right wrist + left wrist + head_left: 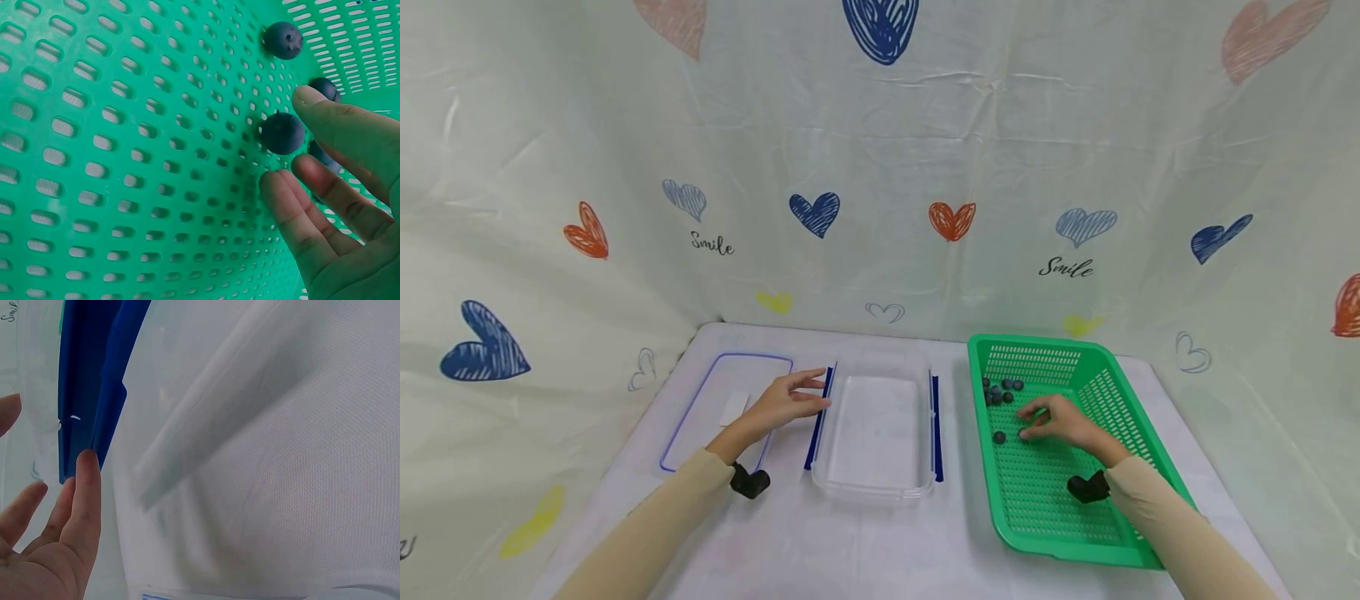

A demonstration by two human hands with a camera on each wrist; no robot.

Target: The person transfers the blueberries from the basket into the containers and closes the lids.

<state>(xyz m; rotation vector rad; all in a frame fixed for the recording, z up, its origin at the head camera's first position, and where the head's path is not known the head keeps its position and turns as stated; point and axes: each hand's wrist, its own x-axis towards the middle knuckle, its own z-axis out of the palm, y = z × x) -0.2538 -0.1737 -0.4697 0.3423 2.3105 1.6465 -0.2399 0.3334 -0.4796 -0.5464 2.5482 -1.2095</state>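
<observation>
A clear plastic container (pixel 886 433) with blue side latches stands in the middle of the table. At its left side is my left hand (pixel 792 398), fingers extended; in the left wrist view the fingertips meet the end of a blue latch (pixel 87 387). My right hand (pixel 1060 421) reaches into a green basket (pixel 1037 525). Its thumb and fingers are spread around a dark blueberry (pixel 282 133), apparently without gripping it. Another blueberry (pixel 283 40) lies beyond, and several more blueberries (pixel 997 398) cluster near the basket's left wall.
Left of the container lies a clear lid (pixel 700 417) with a blue seal and a white label (pixel 734 408). A white sheet printed with hearts (pixel 880 150) hangs behind the white-covered table (pixel 850 550). The basket's raised walls surround my right hand.
</observation>
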